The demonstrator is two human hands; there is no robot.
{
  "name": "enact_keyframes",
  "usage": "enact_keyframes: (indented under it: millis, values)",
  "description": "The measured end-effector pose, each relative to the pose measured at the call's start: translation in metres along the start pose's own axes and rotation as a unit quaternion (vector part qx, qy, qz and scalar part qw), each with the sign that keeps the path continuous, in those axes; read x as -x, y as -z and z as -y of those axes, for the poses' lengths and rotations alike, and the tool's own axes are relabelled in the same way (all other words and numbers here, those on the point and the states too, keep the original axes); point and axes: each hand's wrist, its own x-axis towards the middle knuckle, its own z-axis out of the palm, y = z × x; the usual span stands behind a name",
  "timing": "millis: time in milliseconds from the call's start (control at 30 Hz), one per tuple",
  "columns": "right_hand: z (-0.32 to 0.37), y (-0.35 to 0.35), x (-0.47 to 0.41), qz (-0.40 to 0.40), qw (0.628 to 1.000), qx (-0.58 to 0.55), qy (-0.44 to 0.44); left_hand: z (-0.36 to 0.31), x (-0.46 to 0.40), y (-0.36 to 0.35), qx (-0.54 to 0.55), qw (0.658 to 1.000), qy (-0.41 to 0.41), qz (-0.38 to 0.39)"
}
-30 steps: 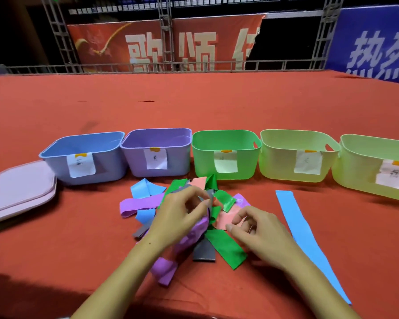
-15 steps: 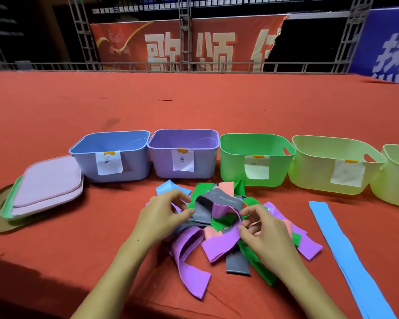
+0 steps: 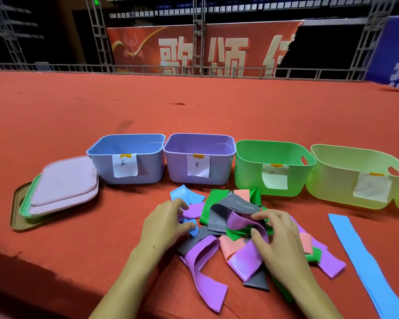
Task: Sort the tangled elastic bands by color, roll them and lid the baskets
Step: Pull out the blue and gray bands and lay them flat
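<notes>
The tangled bands (image 3: 230,229) lie in a heap on the red surface (image 3: 78,249), just near of the row of baskets (image 3: 198,157). They look light, limp and stretchy, likely to drag one another; take one by a free loop. The right hand (image 3: 279,240) pinches a purple band (image 3: 247,226); the left hand's (image 3: 164,224) grip curls over the heap's left edge, hold unclear. Basket labels (image 3: 124,165) carry handwriting too small to read.

We're seeing bright overhead light on the table (image 3: 55,111), a dim background, wide-angle bending at edges, slight softness overall.
</notes>
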Motion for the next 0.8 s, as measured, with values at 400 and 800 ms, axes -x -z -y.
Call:
enact_keyframes:
  millis: [400,800]
  values:
    - [0.040,0.000,0.004,0.015,0.996,-0.045,0.082,-0.071,0.019,0.037,0.382,0.915,-0.095,-0.089]
    - [0.066,0.034,-0.009,-0.093,0.926,-0.367,-0.004,-0.094,0.030,0.006,0.282,0.926,-0.249,-0.011]
